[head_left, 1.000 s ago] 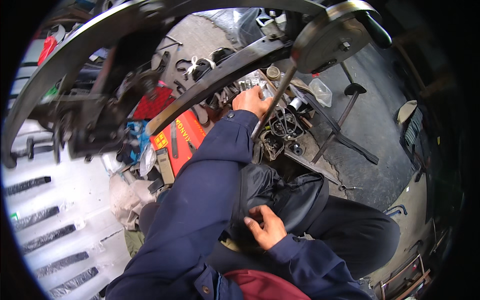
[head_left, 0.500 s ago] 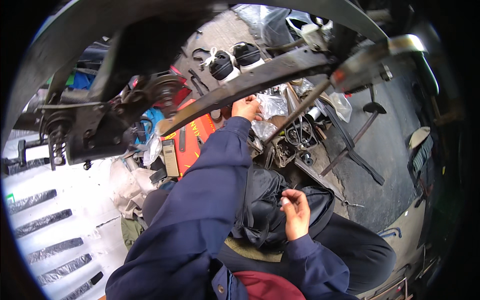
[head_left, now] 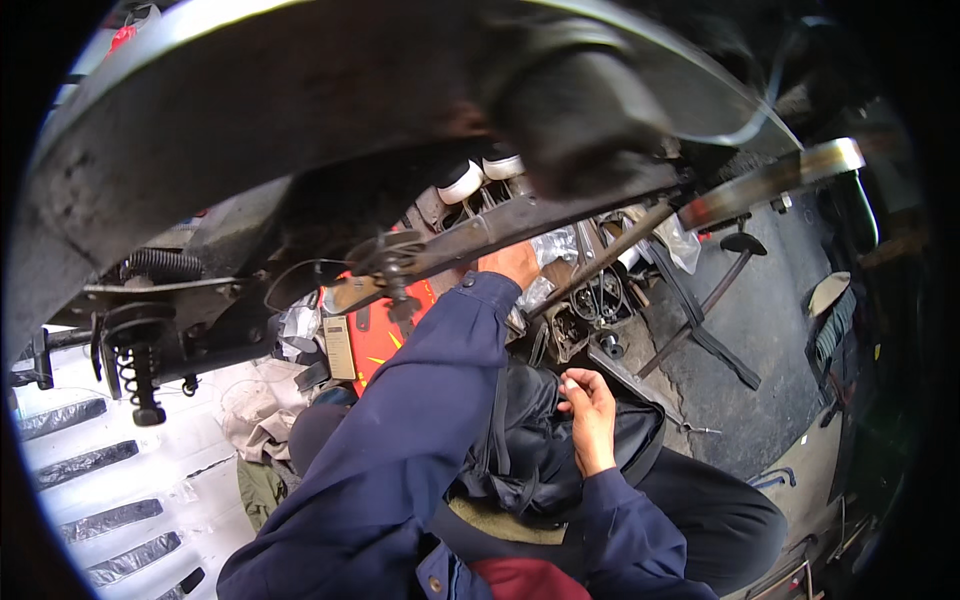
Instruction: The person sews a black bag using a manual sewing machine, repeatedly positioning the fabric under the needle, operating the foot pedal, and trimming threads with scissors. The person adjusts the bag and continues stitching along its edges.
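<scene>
My left hand (head_left: 515, 264) reaches forward beneath a long dark metal bar (head_left: 470, 232) of the machine above. The bar hides its fingers, so their grip cannot be seen. Right beside that hand lies a crumpled clear plastic bag (head_left: 553, 245). My right hand (head_left: 592, 412) is held over the black bag (head_left: 525, 425) in my lap, thumb and fingertips drawn together in a pinch. Whatever may be between them is too small to make out.
Dark metal machinery with a coil spring (head_left: 135, 372) hangs low across the upper view. A red box (head_left: 375, 345) lies left of my left forearm. Metal parts in a tray (head_left: 570, 330) and a black strap (head_left: 725, 345) are to the right.
The view has shifted, so the machinery covers more of the upper part. My left hand's fingers have gone out of sight behind the bar. The right hand's fingers have drawn closer together.
</scene>
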`<state>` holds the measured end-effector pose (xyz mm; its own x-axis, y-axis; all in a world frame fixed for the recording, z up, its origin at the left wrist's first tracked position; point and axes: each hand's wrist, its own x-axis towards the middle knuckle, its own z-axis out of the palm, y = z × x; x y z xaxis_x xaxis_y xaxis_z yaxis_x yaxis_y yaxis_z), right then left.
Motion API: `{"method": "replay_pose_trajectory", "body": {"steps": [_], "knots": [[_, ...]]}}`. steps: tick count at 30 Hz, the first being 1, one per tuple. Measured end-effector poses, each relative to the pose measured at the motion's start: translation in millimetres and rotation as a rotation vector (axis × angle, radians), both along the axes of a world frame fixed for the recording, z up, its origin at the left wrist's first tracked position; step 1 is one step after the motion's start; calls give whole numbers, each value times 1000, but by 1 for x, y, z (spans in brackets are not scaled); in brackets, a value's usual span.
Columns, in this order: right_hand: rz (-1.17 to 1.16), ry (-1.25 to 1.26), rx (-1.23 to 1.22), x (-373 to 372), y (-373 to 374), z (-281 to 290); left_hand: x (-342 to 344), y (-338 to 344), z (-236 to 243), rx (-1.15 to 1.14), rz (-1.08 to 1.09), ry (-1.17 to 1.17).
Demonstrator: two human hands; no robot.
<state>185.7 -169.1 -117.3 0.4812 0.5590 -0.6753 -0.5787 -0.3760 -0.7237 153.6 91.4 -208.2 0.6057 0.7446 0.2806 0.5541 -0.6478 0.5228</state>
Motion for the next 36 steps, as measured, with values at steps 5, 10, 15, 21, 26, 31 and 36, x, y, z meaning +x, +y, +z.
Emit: {"method": "replay_pose_trajectory", "body": {"steps": [5, 10, 15, 21, 26, 31, 36], "knots": [[26, 55, -16, 3, -1, -3, 2, 6, 7, -123, -14, 2], [44, 86, 20, 5, -7, -6, -14, 0, 31, -405, -5, 56], [302, 153, 22, 1, -10, -2, -69, -23, 100, -399, -142, 14], [568, 221, 46, -24, -3, 20, -145, -143, 198, -470, 33, -33], [548, 284, 225, -42, -3, 30, -176, -225, 219, -720, 172, 84], [459, 331, 268, -47, -15, 37, -181, -232, 203, -1015, 227, -51], [518, 234, 142, -42, -20, 59, -182, -231, 195, -1258, 226, -207]]}}
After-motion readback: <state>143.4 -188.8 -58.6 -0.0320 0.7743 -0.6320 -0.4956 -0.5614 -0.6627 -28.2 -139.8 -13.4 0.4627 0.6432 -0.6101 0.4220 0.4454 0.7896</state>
